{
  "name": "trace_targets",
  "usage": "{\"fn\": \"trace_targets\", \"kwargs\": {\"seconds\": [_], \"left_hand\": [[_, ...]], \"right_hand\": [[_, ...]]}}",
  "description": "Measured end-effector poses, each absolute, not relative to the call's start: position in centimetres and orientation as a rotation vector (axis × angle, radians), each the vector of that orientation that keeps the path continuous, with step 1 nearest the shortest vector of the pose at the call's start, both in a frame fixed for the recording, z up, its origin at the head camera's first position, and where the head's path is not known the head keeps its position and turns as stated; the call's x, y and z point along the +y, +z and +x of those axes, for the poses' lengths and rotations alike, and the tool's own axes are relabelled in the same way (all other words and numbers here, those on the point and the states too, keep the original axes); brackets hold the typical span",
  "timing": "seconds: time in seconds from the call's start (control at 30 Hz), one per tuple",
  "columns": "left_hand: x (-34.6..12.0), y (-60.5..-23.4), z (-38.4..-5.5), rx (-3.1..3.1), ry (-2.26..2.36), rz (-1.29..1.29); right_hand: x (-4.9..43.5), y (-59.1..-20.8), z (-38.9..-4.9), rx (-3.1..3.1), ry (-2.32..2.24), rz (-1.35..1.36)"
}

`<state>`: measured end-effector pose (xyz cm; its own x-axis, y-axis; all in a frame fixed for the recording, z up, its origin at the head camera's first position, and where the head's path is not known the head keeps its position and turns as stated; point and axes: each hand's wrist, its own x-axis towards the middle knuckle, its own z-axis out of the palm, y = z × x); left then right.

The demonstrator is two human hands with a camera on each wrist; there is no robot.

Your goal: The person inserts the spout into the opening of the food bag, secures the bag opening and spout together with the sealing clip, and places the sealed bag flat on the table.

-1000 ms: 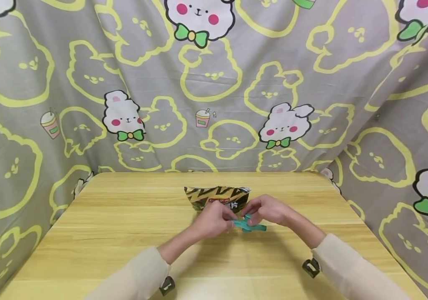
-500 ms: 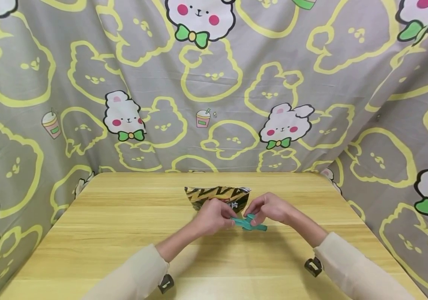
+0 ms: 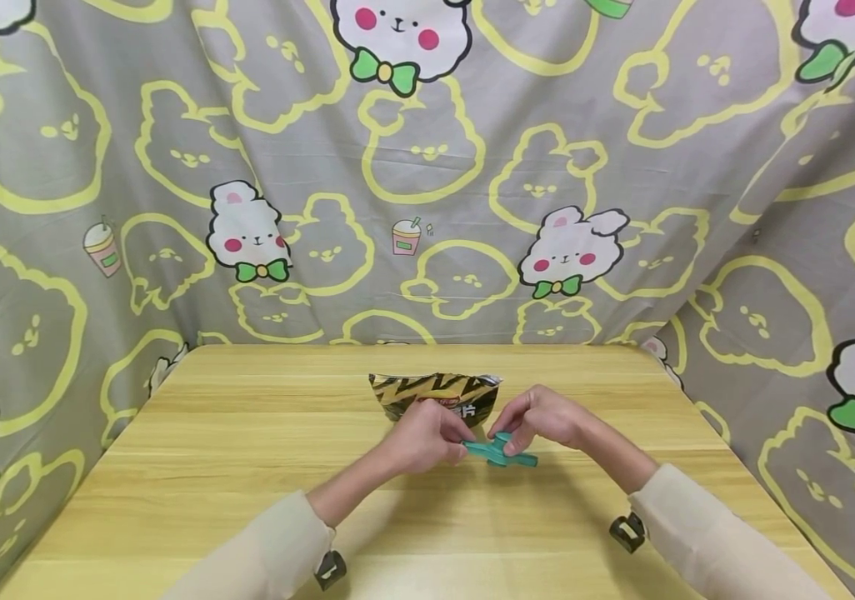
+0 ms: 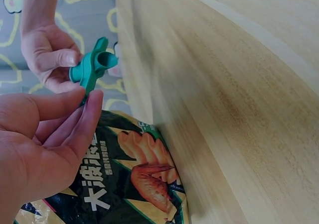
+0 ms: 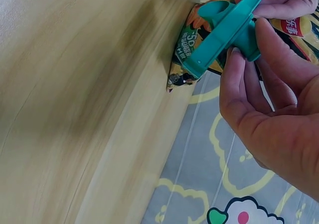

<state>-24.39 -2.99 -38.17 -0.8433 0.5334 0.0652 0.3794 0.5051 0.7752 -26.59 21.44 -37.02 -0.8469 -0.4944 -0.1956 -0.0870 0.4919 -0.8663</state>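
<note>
Above the table, both hands hold a teal bag clip with a round spout (image 3: 498, 451). My left hand (image 3: 423, 437) pinches one end of its long bar between thumb and fingers. On the round cap side, the fingers and thumb of my right hand (image 3: 545, 417) grip the clip. The left wrist view shows the spout's hollow funnel end (image 4: 105, 60) facing away from the right hand. Just behind the hands stands a black-and-yellow snack bag (image 3: 435, 386) with chicken wings printed on it. The left hand hides part of its lower front.
The pale wooden table (image 3: 247, 500) stretches out around the hands. A grey curtain with bear and rabbit prints (image 3: 427, 275) hangs behind the table and on both sides. A black band (image 3: 627, 532) sits at the right sleeve, another at the left.
Both hands stay on the clip. The clip and the right hand have shifted slightly to the right, and the clip's free end sits a little lower.
</note>
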Motion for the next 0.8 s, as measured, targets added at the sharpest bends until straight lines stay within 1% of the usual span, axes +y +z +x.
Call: {"fn": "trace_targets", "kwargs": {"seconds": [0.8], "left_hand": [[-3.57, -38.12, -23.88, 2.546, 1.289, 0.738]], "right_hand": [[20.98, -37.07, -26.98, 2.289, -1.286, -0.499]]}}
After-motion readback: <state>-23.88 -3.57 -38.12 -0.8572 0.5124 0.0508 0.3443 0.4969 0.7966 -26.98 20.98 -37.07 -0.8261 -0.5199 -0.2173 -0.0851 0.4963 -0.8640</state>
